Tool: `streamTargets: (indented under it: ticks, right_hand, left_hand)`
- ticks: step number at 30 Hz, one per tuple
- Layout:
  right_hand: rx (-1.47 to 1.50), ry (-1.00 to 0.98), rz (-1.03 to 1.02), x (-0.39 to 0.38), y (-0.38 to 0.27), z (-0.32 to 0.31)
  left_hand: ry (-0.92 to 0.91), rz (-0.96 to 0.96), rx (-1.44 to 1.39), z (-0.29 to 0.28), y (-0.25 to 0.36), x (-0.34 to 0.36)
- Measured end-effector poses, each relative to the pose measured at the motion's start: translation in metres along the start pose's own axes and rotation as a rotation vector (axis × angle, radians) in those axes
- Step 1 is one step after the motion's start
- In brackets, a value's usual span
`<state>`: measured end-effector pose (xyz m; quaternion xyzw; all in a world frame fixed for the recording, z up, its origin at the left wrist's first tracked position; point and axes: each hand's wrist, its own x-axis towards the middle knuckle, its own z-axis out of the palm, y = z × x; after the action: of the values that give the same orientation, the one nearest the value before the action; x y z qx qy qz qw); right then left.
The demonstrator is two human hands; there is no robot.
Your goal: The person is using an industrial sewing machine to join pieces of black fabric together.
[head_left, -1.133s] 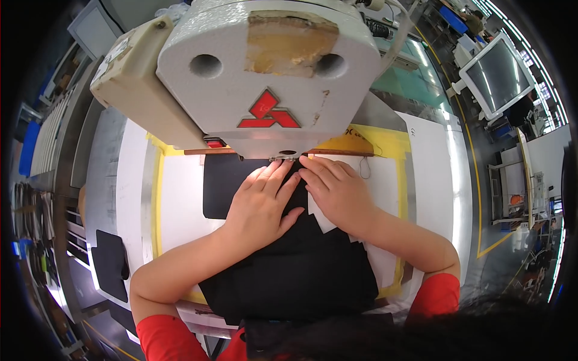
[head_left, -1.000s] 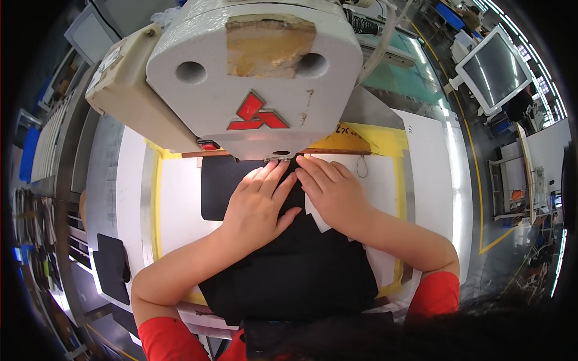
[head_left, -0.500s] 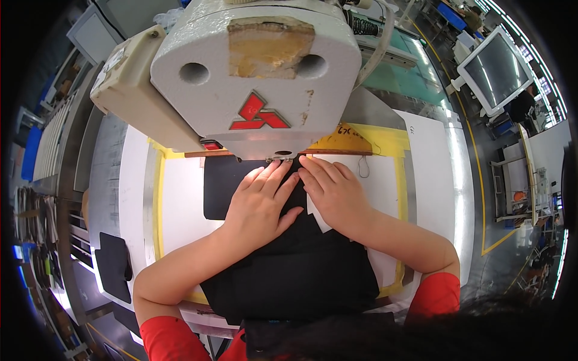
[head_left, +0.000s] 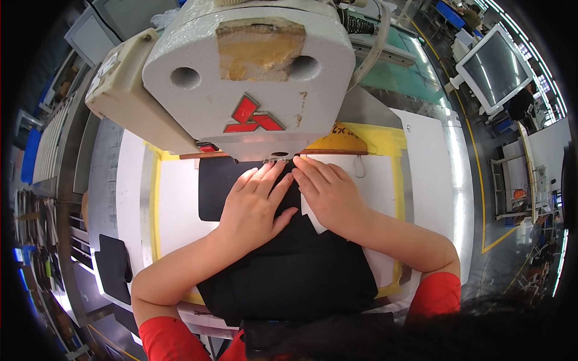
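Black fabric (head_left: 289,271) lies under the white head of a sewing machine (head_left: 247,90) and spreads down toward me. My left hand (head_left: 254,201) rests flat on it, fingers stretched out, fingertips close below the machine head. Beside it my right hand (head_left: 331,192) lies with fingers extended, its fingertips at the fabric's right edge near the machine head. A white pointed piece (head_left: 314,221) shows partly from under the right hand. The flat black panel (head_left: 212,189) left of my left hand has a rounded corner. The machine head hides the needle area.
Yellow tape (head_left: 155,204) edges the white work surface (head_left: 177,207). A brown strip (head_left: 343,152) runs across behind the fabric. Another black piece (head_left: 112,265) lies at the left. A screen (head_left: 495,69) stands at the far right. Thread (head_left: 359,167) lies right of the machine head.
The whole near scene, machine head included, sits slightly farther left in the picture. Both hands keep nearly the same pose on the fabric.
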<state>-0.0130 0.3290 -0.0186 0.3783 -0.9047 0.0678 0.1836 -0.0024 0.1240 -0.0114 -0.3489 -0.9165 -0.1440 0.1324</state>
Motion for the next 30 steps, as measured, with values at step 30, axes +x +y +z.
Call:
streamTargets:
  ticks: [30]
  right_hand:
    - [0.381,-0.058,-0.142,0.008,0.013,-0.007]
  left_hand:
    - [0.110,-0.060,-0.144,0.011,-0.008,0.000]
